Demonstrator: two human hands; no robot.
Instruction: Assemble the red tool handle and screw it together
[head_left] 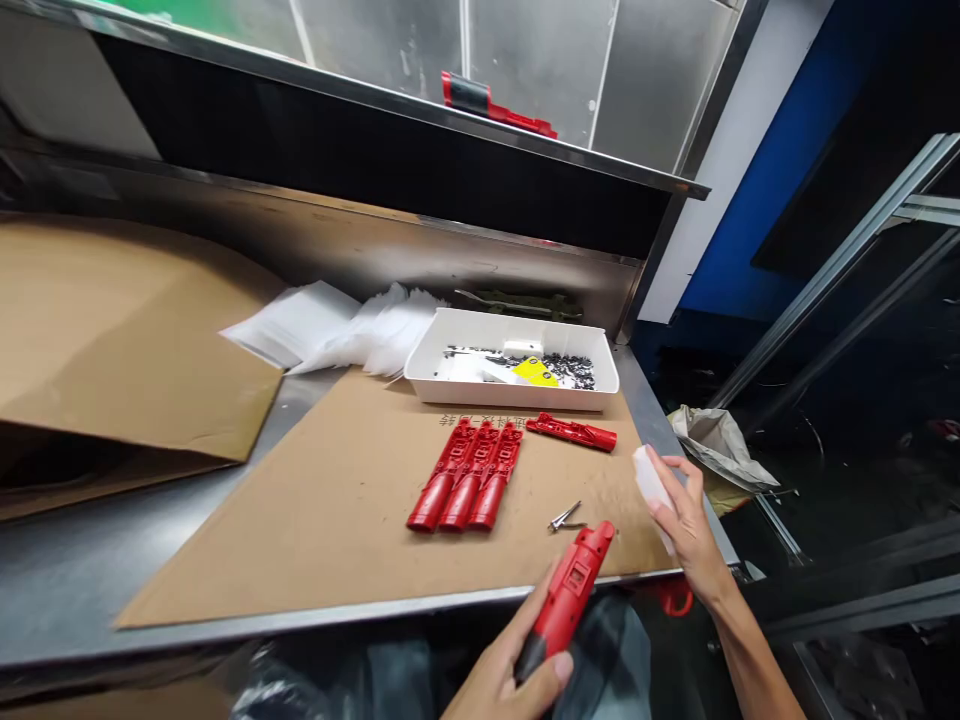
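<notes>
My left hand (510,672) grips a red and black plastic tool body (568,592) at the table's front edge, its tip pointing up and away. My right hand (684,525) holds a small white plastic piece (649,482) over the right side of the cardboard sheet (337,520). Three red half-shells (469,476) lie side by side in the middle of the cardboard. A fourth red shell (571,432) lies crosswise just in front of the white tray (510,392). A few small metal pins (566,519) rest between the shells and my hands.
The white tray holds several small dark screws and a yellow tag (535,372). Clear plastic bags (330,330) lie behind the cardboard. A large folded cardboard piece (112,340) covers the left. A red and black part (495,103) sits on the upper shelf. A crumpled bag (716,445) lies right of the table.
</notes>
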